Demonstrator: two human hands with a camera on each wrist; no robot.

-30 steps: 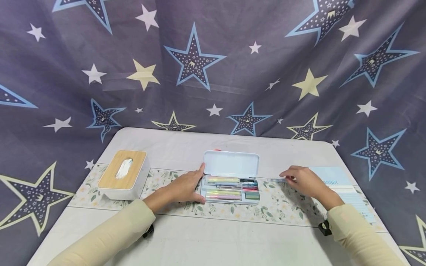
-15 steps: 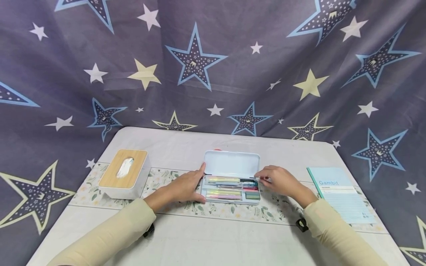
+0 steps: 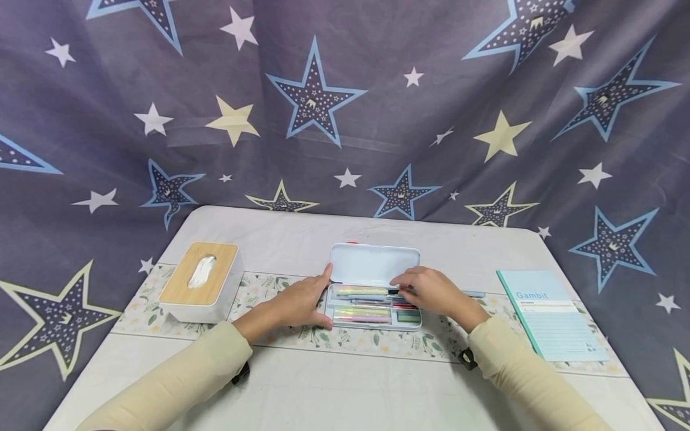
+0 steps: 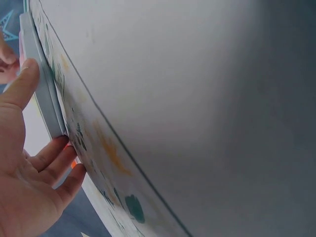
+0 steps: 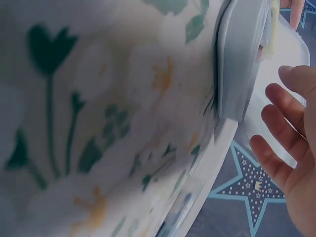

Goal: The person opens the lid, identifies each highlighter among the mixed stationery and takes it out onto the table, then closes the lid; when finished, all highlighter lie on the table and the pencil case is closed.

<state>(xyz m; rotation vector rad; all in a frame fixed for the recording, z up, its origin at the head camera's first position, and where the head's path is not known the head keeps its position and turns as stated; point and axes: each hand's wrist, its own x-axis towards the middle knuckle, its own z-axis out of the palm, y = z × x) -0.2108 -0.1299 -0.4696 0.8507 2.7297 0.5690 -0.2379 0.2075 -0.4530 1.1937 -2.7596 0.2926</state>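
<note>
- My right grip [image 3: 429, 291]: fairly wide, fingers loosely bent, thumb apart from them in the right wrist view. It hangs over the right end of the pencil case [image 3: 372, 327]; the fingertips cover part of the contents, and I cannot tell whether they touch.
- My left grip [image 3: 298, 302]: spread wide at the case's left end. Thumb against the front side, other fingers about the end and rear corner.
- Case lies flat near the middle of the worktop [image 3: 345, 383], long side toward me. Lid [image 3: 374, 264] up, leaning back.
- Inside, left: pens [image 3: 362, 312] in rows, mostly yellow, some blue, one pink. Inside, right: red and dark pieces, partly hidden, and a green block [image 3: 408, 318] in the front corner compartment.
- Pale blue pen-like thing [image 3: 475, 294] on the worktop just beyond my right wrist, partly hidden.
- Bit of red [image 3: 353, 242] showing behind the lid; too small to name.
- Flower-patterned band [image 3: 377, 342] across the worktop, under the case.
- Far left: white tissue box [image 3: 188, 294], wooden top.
- Far right: "Gambit" notebook [image 3: 557, 320], blue-green, lying closed.
- Behind: grey-purple star curtain [image 3: 377, 137].
</note>
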